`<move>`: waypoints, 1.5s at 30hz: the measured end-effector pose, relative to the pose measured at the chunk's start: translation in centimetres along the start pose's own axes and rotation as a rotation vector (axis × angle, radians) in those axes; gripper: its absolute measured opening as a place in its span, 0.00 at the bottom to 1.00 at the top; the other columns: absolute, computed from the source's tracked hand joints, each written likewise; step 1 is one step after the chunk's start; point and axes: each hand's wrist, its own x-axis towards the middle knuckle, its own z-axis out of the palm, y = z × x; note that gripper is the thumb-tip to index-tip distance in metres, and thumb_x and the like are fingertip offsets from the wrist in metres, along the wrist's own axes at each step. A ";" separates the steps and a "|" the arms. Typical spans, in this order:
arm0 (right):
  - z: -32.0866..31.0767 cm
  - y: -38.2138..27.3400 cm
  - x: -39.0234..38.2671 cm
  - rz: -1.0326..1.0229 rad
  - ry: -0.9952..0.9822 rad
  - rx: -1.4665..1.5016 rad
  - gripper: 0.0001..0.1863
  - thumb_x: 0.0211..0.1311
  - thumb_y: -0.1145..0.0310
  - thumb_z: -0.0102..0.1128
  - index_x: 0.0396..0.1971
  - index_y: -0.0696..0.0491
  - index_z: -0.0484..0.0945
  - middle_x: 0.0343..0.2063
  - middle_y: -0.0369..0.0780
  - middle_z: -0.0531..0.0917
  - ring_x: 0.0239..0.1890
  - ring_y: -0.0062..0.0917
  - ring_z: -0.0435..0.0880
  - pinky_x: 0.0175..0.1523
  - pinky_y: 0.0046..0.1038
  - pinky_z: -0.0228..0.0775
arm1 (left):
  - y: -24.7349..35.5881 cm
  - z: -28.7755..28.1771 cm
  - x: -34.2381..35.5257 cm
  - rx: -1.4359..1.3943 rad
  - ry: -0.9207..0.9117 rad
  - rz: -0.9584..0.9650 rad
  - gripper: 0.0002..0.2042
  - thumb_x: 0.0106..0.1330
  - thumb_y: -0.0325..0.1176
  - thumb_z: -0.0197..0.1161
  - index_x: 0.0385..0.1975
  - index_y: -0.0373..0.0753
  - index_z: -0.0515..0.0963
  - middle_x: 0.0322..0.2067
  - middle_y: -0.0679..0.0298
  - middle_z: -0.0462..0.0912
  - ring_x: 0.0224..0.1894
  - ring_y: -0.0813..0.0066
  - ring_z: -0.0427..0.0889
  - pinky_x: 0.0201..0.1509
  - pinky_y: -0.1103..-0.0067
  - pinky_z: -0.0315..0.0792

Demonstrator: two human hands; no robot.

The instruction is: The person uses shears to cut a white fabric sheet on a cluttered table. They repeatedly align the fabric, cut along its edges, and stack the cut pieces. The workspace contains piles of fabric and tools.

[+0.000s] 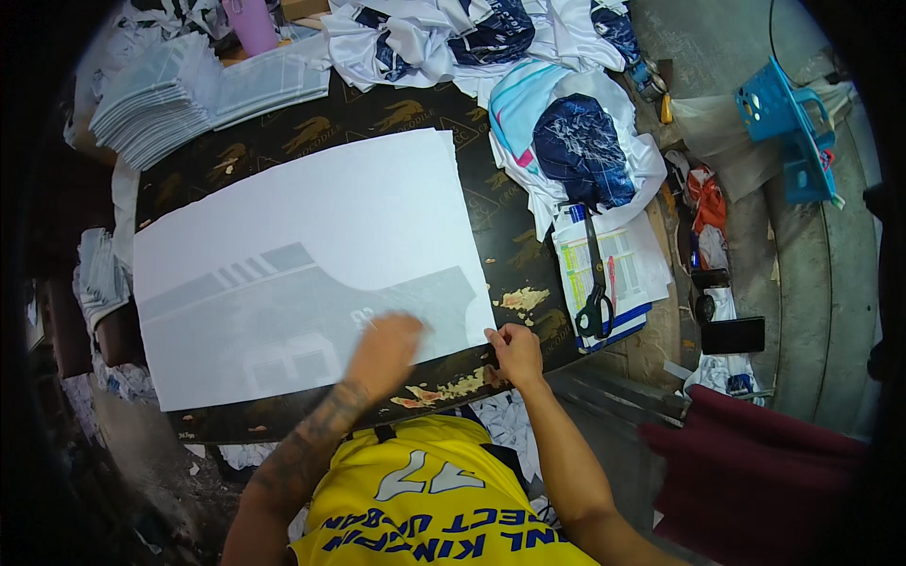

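Note:
A large white sheet (311,203) lies flat on the dark board, and a pale grey garment-panel shape (274,302) with blocks and stripes shows on its near half. Over the near part of that shape is my left hand (385,354), smeared by motion, so its fingers cannot be made out. At the sheet's near right corner my right hand (516,354) is closed, thumb and forefinger pinching the edge.
Black scissors (595,292) rest on papers (623,264) to the right. White and navy cloth (585,141) is heaped along the far side. Stacked folded grey-white pieces (156,99) and a pink tumbler (250,26) stand far left. A blue plastic basket (788,123) is far right.

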 end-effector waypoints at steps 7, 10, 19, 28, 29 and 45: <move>-0.1 3.0 0.4 -0.212 0.047 0.065 0.20 0.65 0.58 0.74 0.25 0.60 0.80 0.20 0.49 0.81 0.24 0.41 0.81 0.35 0.41 0.72 | -3.2 1.5 4.5 0.187 0.192 -0.241 0.36 0.70 0.50 0.69 0.75 0.45 0.67 0.72 0.55 0.67 0.76 0.54 0.62 0.77 0.49 0.57; -1.5 5.5 0.1 -0.240 0.051 0.061 0.17 0.64 0.61 0.75 0.28 0.60 0.81 0.22 0.50 0.82 0.24 0.42 0.80 0.35 0.42 0.72 | -3.7 1.9 -1.7 0.227 0.368 -0.510 0.44 0.70 0.56 0.68 0.82 0.46 0.58 0.80 0.49 0.54 0.82 0.46 0.52 0.81 0.44 0.48; -3.3 0.1 1.2 -0.322 0.213 -0.039 0.09 0.66 0.72 0.71 0.38 0.59 0.78 0.23 0.40 0.76 0.25 0.30 0.73 0.36 0.35 0.70 | -13.3 -2.0 -37.3 0.391 0.894 -1.905 0.35 0.79 0.51 0.57 0.80 0.39 0.61 0.77 0.40 0.61 0.79 0.35 0.57 0.78 0.41 0.54; 9.7 -23.0 10.8 -0.749 0.065 -0.566 0.32 0.55 0.85 0.60 0.61 0.45 0.76 0.57 0.49 0.78 0.62 0.50 0.77 0.64 0.47 0.76 | -30.4 -15.4 -24.3 0.355 0.595 -0.847 0.17 0.68 0.27 0.65 0.56 0.43 0.78 0.51 0.54 0.77 0.57 0.49 0.76 0.62 0.56 0.70; 9.8 -23.7 11.6 -0.672 0.081 -0.606 0.33 0.55 0.85 0.60 0.61 0.44 0.76 0.56 0.49 0.78 0.61 0.51 0.77 0.63 0.47 0.76 | -31.8 -16.6 -23.5 0.389 0.602 -0.898 0.17 0.68 0.29 0.66 0.57 0.44 0.78 0.51 0.54 0.77 0.58 0.50 0.75 0.62 0.56 0.70; -2.1 -35.7 32.4 -0.631 0.452 -0.242 0.11 0.64 0.64 0.72 0.33 0.57 0.83 0.32 0.49 0.88 0.40 0.51 0.87 0.45 0.47 0.77 | -36.9 -23.0 -21.1 0.150 0.932 -0.779 0.12 0.84 0.38 0.56 0.55 0.36 0.78 0.29 0.56 0.77 0.27 0.67 0.74 0.36 0.70 0.72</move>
